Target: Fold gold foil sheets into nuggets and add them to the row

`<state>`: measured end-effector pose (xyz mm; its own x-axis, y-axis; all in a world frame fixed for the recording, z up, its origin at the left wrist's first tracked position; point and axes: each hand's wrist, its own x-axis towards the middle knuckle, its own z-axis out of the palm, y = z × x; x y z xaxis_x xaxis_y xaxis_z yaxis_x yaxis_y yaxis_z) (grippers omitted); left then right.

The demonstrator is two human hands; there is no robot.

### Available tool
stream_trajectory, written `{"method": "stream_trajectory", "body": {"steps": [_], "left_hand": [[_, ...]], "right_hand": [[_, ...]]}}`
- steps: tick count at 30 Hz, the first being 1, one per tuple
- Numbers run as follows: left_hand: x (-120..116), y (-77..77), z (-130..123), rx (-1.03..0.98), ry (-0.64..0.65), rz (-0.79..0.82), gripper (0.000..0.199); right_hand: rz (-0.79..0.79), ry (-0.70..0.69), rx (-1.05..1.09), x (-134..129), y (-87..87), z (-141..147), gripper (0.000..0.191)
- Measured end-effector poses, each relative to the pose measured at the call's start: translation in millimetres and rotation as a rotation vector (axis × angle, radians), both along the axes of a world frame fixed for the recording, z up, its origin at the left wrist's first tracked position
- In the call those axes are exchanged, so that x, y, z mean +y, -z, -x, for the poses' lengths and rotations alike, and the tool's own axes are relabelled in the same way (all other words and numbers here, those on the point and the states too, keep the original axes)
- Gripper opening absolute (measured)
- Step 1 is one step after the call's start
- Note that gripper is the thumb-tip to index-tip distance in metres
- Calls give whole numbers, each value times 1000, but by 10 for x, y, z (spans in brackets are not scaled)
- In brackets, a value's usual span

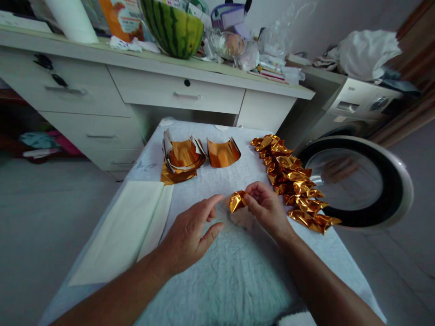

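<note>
Between the thumb and fingers of my right hand [267, 208] is a small folded piece of gold foil paper [237, 201], held just above the cloth. My left hand [195, 228] is to the left of it, thumb and fingers apart, with nothing in it. Beyond my hands stands a curled stack of gold foil sheets [183, 156], and a single curved foil sheet [223, 153] lies beside it. A long row of folded gold foil pieces [292, 174] runs along the right side of the table.
The cloth-covered table [217, 280] carries pale paper sheets [118, 231] at left. An open washing machine door [356, 181] juts out at right. Behind, a white desk [176, 88] holds a cut watermelon [173, 29], a paper roll [73, 20] and plastic bags.
</note>
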<state>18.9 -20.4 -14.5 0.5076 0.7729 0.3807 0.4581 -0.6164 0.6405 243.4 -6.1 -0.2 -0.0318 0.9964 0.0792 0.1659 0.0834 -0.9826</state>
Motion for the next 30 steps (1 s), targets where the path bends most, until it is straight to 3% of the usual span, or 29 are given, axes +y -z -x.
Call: {"method": "stream_trajectory", "body": {"steps": [7,14,21,30], "left_hand": [[7,48,-29,69,39,16,57],[12,80,-52,128,68,36,54],[19,109,-60,148,82,35,50],[12,90,-67,166,74,35,49]], "right_hand": [[-144,311,-437,196,-490,-518,10],[-246,693,-822,852,-779,-1163,15],[-131,743,-1014,1338,-743,-1476,19],[-74,727,-1047,1458,-641,-1535,17]]}}
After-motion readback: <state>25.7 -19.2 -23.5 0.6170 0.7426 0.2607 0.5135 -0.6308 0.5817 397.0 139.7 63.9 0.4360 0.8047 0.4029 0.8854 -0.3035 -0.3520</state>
